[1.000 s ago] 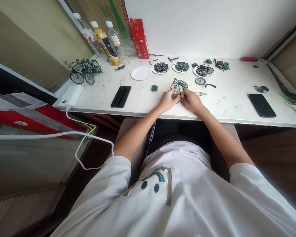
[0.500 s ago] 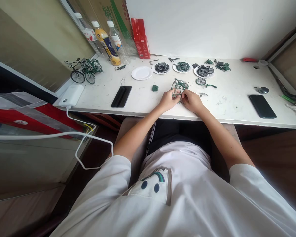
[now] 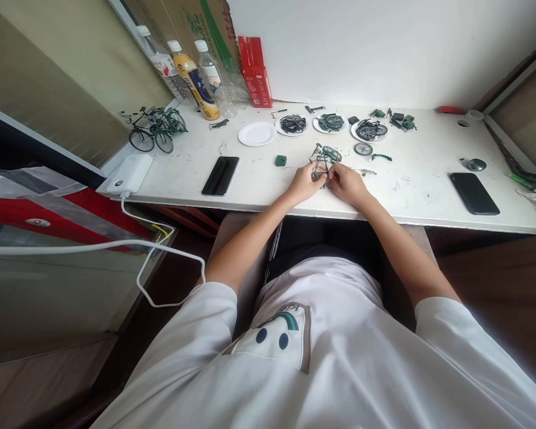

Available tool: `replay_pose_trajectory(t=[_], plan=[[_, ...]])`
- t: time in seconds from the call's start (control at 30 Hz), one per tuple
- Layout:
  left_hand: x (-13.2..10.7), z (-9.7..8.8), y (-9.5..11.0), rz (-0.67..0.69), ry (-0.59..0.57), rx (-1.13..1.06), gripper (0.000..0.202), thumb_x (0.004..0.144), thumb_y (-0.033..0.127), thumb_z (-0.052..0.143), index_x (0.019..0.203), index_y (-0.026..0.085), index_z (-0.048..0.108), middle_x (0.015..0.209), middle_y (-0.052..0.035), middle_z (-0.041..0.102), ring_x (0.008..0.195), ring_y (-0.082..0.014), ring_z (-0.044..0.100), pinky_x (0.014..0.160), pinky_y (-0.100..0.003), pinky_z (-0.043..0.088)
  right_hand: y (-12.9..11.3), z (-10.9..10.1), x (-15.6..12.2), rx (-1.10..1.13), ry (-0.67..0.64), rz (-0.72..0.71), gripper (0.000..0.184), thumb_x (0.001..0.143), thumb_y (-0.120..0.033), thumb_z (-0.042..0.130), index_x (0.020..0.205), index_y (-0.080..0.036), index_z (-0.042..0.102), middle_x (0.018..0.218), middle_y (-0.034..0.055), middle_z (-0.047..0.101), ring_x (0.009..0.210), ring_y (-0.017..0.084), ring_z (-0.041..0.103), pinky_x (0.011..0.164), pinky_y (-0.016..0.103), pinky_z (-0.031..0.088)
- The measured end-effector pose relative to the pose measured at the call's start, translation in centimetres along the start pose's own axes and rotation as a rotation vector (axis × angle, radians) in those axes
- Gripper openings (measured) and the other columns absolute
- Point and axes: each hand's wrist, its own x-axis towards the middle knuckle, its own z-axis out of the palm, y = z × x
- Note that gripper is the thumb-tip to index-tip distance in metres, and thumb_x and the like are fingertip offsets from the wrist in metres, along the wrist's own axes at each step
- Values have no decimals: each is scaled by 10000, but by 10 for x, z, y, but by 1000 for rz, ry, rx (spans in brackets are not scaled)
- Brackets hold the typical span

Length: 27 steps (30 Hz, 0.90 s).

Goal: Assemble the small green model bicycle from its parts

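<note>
A small green model bicycle (image 3: 324,157), partly built, rests on the white table (image 3: 259,173) just beyond my fingers. My left hand (image 3: 304,183) pinches its near end from the left. My right hand (image 3: 347,183) meets it from the right, fingertips closed on a small part at the frame. A loose wheel (image 3: 363,149) and a curved green piece (image 3: 381,157) lie just behind my right hand. A small green block (image 3: 280,160) sits to the left of my left hand.
Several paper plates (image 3: 256,133) with bicycle parts line the back. Finished model bicycles (image 3: 154,127) stand far left near bottles (image 3: 192,71) and a red box (image 3: 255,70). Two black phones (image 3: 220,175) (image 3: 474,193) lie flat. A white power bank (image 3: 128,174) with cable sits at the left edge.
Both hands stay on the model bicycle with only tiny finger shifts. The view has dipped slightly.
</note>
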Motion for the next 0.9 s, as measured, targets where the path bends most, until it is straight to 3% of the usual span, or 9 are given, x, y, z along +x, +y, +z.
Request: replay_pose_trajectory(t=[0.9], plan=[[1, 2, -7, 19, 4, -13, 232, 915, 195, 702, 1146, 170, 706, 1189, -133, 810, 1130, -247, 785, 990, -357, 631, -4, 0, -3, -2, -1, 15, 108, 891, -311, 605, 950, -255, 536, 832, 61, 699, 725, 251, 606, 686, 359, 407]])
